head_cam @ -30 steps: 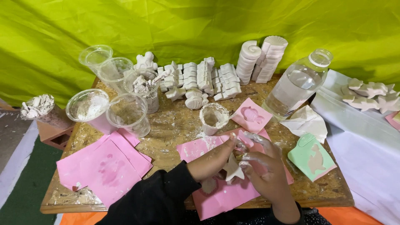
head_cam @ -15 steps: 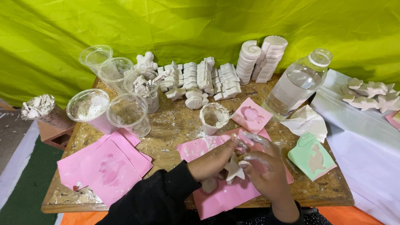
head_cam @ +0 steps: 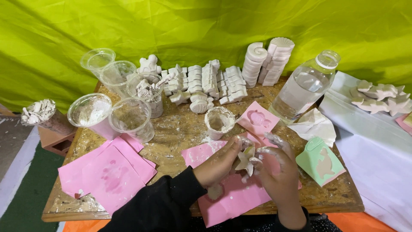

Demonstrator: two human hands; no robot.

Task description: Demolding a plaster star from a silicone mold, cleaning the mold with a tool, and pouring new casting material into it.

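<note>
Both hands meet over the front middle of the wooden table (head_cam: 180, 129), and between them sits a small white plaster star (head_cam: 245, 160). The left hand (head_cam: 221, 162), in a black sleeve, has its grip closed around the star's left side, thumb on top. The right hand (head_cam: 279, 172), dusted white, curls its fingers around the right side; how tightly it pinches is hard to tell, since the fingers hide the contact. The star is held just above a pink mould sheet (head_cam: 231, 197) that lies under both hands.

Just behind the hands stands a small plaster-caked cup (head_cam: 219, 122), with a pink square mould (head_cam: 258, 119) beside it. To the right lie a green mould (head_cam: 321, 161) and a crumpled white tissue (head_cam: 314, 125), and behind them a clear plastic bottle (head_cam: 304, 88) stands tilted. At the left are several clear plastic cups (head_cam: 131, 118) and more pink sheets (head_cam: 107, 174). Rows of white plaster casts (head_cam: 210, 81) line the back edge.
</note>
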